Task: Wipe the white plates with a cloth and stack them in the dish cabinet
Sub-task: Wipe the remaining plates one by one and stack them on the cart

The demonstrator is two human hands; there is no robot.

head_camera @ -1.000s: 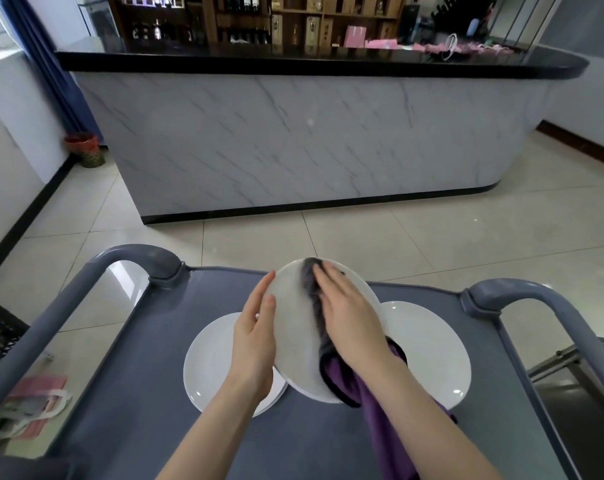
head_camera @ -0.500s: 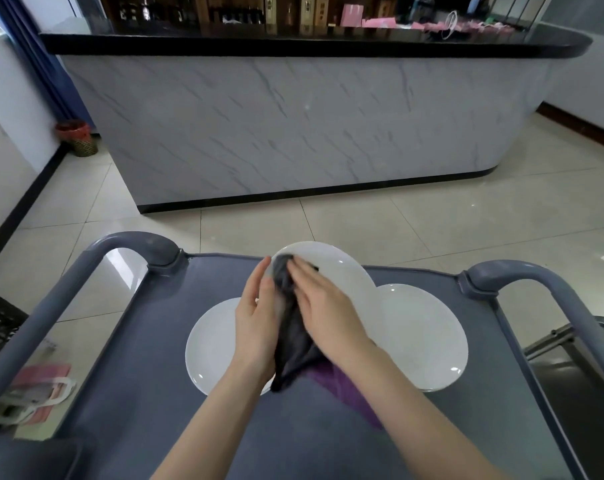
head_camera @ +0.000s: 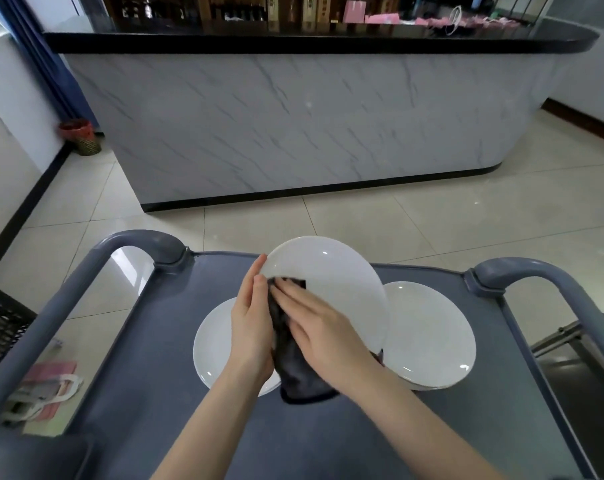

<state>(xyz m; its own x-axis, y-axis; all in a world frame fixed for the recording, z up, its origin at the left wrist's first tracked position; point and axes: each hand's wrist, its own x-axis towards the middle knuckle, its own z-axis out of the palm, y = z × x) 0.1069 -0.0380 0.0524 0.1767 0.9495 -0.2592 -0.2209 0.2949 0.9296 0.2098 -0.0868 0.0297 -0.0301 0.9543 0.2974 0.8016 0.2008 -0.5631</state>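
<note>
A white plate (head_camera: 331,282) was held tilted above the grey cart (head_camera: 148,393), its face turned toward the camera and its lower part hidden behind the hands. The left hand (head_camera: 250,327) was laid against the plate's left rim with its fingers straight and close together, pointing up and away; no finger was seen curled round the rim. A dark grey cloth (head_camera: 293,372) was pressed onto the left part of the plate's face by the right hand (head_camera: 323,336), whose fingers were stretched out flat on the cloth, not clenched. The cloth's lower end was left hanging below both wrists, over the cart top.

Two more white plates were seen lying flat on the cart: one (head_camera: 212,344) under the left hand and partly covered by it, the other (head_camera: 428,337) to the right, its left edge overlapped by the tilted plate. A curved grey handle was fitted at each side of the cart, the left handle (head_camera: 68,299) and the right handle (head_camera: 553,289).

Beyond the cart, a marble-patterned bar counter (head_camera: 293,126) with a black top was set on the pale tiled floor (head_camera: 432,220). A small red basket (head_camera: 80,136) was placed by a blue curtain (head_camera: 41,57) at the far left, and a pink bag (head_camera: 47,386) was left on the floor beside the cart.
</note>
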